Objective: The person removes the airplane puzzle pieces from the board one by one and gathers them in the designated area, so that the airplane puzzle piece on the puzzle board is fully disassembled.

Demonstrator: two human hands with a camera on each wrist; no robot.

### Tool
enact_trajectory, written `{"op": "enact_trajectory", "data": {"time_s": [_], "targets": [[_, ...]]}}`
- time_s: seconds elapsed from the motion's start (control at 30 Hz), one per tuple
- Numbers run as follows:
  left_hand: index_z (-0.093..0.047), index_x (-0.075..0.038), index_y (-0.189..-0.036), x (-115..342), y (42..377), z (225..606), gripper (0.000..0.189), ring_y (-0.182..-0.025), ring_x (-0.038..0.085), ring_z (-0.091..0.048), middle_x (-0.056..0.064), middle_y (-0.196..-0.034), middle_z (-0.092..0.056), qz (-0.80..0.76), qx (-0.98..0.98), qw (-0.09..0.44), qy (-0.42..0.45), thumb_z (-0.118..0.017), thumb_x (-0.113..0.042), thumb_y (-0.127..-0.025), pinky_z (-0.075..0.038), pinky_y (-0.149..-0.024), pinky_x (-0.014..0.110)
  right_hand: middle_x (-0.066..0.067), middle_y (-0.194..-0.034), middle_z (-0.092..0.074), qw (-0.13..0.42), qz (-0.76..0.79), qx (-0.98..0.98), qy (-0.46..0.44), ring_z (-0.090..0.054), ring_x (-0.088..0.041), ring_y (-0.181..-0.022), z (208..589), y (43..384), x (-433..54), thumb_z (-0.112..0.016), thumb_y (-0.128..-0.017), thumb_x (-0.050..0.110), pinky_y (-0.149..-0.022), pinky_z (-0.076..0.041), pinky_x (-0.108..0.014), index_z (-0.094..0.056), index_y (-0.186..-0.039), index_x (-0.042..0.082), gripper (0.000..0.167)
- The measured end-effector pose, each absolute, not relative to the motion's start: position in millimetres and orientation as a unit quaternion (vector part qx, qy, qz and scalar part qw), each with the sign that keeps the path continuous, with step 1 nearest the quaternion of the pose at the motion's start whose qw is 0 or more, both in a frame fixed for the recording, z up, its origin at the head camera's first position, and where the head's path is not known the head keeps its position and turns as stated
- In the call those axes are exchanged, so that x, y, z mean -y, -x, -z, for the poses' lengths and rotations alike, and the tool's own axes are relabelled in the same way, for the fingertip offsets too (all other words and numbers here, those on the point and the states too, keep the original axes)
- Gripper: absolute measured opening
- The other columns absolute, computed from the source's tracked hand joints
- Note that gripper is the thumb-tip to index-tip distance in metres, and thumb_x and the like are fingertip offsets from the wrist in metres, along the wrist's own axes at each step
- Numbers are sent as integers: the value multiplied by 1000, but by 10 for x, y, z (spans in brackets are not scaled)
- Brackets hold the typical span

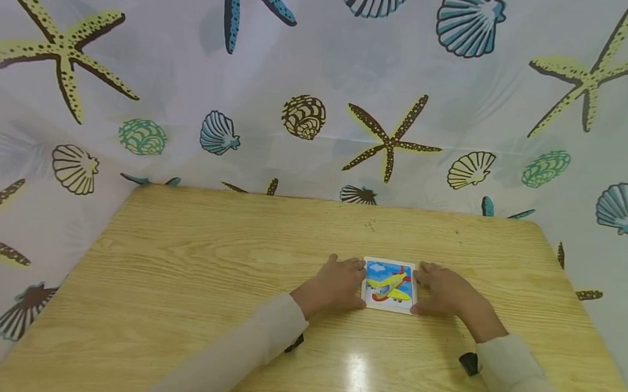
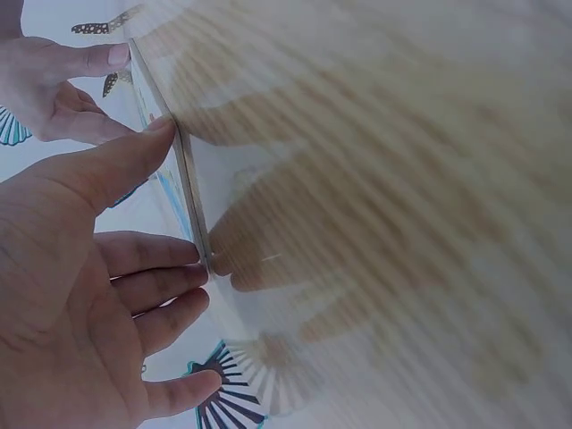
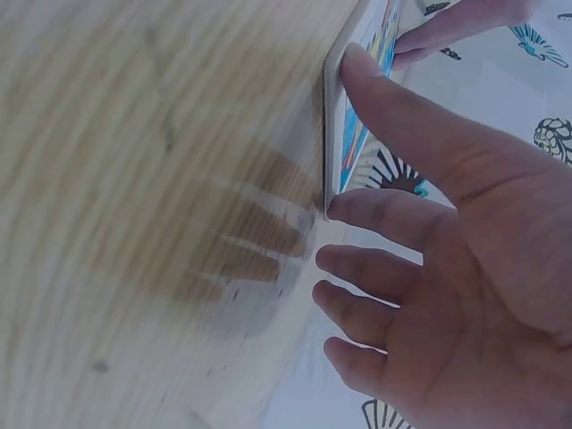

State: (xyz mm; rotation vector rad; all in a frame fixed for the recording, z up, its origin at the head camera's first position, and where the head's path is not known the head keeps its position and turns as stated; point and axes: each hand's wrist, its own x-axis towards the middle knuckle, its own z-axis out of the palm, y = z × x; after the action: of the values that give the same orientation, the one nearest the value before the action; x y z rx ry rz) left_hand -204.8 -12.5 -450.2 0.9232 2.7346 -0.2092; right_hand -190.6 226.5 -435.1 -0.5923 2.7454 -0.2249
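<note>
A small picture puzzle (image 1: 388, 287) in a white frame shows a yellow airplane on blue sky. It lies face up on the wooden table (image 1: 223, 274). At its left side is my left hand (image 1: 339, 284), thumb by the near corner and fingertips along the frame's edge. My right hand (image 1: 443, 291) touches the opposite side, its thumb at the near right corner. In the left wrist view, the thumb and first fingers of the left hand (image 2: 89, 268) meet the frame edge with fingers extended. The right wrist view has the right hand's (image 3: 447, 232) thumb on the rim, the index fingertip beside it and other fingers spread.
Behind the table hangs a white cloth (image 1: 278, 68) printed with starfish and shells, which also runs along both sides. Black pieces show under the cuffs of the left sleeve (image 1: 245, 342) and right sleeve (image 1: 514, 370). Light glares on the near tabletop.
</note>
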Motion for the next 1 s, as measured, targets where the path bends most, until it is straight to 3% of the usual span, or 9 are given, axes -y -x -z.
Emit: {"op": "enact_trajectory", "data": {"time_s": [1.0], "targets": [[-45, -11, -141, 595, 1873, 4479, 70, -141, 18, -34, 3, -150, -39, 67, -945, 129, -294, -57, -55, -87, -33, -109, 50, -20, -147, -39, 162, 62, -953, 250, -34, -40, -137, 4380, 1907, -1802, -74, -78, 43, -108, -33, -52, -43, -139, -4, 83]]}}
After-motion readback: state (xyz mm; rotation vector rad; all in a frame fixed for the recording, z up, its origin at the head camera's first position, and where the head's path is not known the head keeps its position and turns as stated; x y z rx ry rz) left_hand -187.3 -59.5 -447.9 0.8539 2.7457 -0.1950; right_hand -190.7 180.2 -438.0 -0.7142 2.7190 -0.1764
